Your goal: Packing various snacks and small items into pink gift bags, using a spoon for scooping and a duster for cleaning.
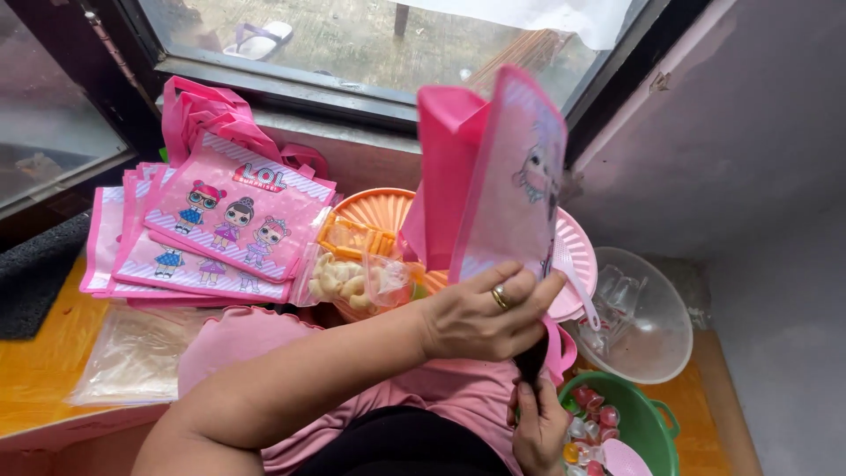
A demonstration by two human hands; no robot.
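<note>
Pink gift bag held up by window

Pink gift bag (493,167), thin glossy plastic with cartoon print, upright; left hand (485,313) fingers clamp its bottom edge. Right hand (539,427) grips a dark object, unclear. Flat bag stack (211,234), snack packets (352,273), green tub (648,423) nearby.

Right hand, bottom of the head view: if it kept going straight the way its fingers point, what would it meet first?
The right hand points up toward the dark object it already touches; beyond that, probably the left hand holding the pink bag. Depth is unclear.
</note>
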